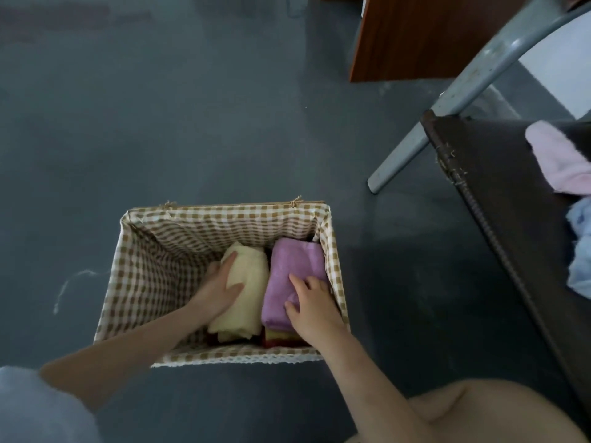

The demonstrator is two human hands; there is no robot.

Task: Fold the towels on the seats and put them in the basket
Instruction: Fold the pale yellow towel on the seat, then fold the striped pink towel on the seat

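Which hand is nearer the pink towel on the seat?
Right. The right hand rests on the purple towel, closer to the pink towel; the left hand is farther left.

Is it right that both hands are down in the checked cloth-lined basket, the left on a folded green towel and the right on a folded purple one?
Not quite: the towel under the left hand is pale yellow, not green. The head view shows it in the checked cloth-lined basket, beside the folded purple towel under the right hand.

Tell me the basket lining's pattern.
Tan-and-white gingham check on the basket lining, seen clearly in the head view.
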